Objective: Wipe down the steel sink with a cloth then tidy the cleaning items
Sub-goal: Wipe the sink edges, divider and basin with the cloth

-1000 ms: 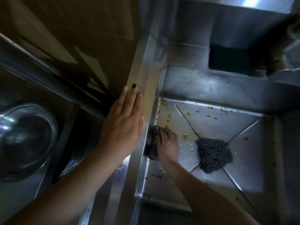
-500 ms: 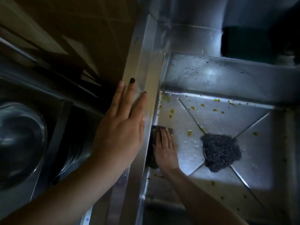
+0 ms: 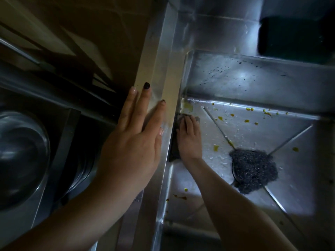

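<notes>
The steel sink (image 3: 253, 84) fills the right half of the head view, its floor wet and dotted with yellow food bits. My right hand (image 3: 190, 136) lies flat, palm down, pressing a dark cloth (image 3: 175, 149) against the floor where it meets the left wall. Most of the cloth is hidden under the hand. My left hand (image 3: 134, 142) rests flat and spread on the sink's left rim (image 3: 163, 60), holding nothing. A dark steel-wool scourer (image 3: 253, 169) sits over the drain in the middle of the sink floor.
A dark rectangular item (image 3: 293, 37) sits on the back ledge at the top right. To the left of the rim, lower down, stand steel bowls (image 3: 20, 156) on a rack. Brown tiled wall is at the upper left.
My right hand has slid the cloth along the left wall toward the far corner. The left hand stays on the rim. The view has moved closer.
</notes>
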{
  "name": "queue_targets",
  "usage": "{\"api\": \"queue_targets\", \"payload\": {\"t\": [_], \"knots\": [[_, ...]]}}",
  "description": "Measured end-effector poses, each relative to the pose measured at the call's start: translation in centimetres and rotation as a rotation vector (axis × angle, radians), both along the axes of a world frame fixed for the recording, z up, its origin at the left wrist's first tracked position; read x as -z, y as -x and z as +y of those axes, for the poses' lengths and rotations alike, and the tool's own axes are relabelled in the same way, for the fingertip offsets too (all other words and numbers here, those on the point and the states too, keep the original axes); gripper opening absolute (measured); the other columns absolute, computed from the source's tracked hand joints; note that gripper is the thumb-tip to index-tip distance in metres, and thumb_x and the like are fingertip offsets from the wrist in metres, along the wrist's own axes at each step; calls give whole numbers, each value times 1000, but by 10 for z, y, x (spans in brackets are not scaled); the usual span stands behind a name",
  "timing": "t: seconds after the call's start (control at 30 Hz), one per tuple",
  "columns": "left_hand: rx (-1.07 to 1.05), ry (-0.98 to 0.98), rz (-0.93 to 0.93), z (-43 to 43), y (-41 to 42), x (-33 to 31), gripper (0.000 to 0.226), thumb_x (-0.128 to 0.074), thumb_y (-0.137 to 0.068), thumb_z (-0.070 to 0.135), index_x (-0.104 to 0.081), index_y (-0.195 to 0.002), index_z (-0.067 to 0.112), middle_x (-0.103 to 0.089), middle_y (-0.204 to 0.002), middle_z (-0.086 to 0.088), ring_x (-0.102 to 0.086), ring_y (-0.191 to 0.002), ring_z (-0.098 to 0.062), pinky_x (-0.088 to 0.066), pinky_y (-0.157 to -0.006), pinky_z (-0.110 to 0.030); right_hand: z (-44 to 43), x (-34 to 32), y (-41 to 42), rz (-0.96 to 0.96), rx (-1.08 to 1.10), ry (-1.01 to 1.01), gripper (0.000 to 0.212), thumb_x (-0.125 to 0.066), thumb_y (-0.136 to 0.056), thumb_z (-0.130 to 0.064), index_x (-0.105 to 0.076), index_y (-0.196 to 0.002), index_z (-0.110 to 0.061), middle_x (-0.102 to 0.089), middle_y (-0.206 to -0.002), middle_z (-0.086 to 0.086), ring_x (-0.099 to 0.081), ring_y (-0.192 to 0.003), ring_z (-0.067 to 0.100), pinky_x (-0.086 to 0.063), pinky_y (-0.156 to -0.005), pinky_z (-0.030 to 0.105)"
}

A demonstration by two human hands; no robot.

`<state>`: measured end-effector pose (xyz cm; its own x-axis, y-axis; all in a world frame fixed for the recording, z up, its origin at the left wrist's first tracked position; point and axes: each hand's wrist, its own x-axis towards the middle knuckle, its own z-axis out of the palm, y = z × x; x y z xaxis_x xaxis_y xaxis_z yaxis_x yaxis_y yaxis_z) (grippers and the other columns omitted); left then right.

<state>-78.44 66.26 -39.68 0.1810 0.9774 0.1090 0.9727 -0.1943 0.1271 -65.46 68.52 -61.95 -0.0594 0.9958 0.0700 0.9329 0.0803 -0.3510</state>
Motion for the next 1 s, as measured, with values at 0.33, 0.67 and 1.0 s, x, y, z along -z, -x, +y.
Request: {"api": "queue_targets", "payload": {"t": [0.33,0.67,1.0], "knots": [[-9,-35,-34,1,0,4,44,-34,-94,22,-45,-135,14,-28,-150,-14,-20,-140,-30,-11,-109,-23,54,-2,-11,-132,26,37,49,-38,-84,-27,-64,-110,5,-62,-115,25,-59,-109,40,-50,-92,45],[-18,-13,6,0,0,3,46,-29,-94,26,-43,-137,14,-28,-150,-13,-19,-141,-29,-25,-97,-32,-38,-8,-6,-122,48,20,47,-38,-87,-26,-60,-119,1,-59,-124,22,-52,-121,36,-42,-100,47],[-15,-19,2,0,0,2,46,-28,-95,27,-43,-137,15,-28,-151,-12,-19,-141,-28,-25,-102,-29,-4,-7,2,-67,24,46,47,-38,-86,-23,-60,-116,6,-58,-122,26,-53,-118,39,-42,-99,49]]}}
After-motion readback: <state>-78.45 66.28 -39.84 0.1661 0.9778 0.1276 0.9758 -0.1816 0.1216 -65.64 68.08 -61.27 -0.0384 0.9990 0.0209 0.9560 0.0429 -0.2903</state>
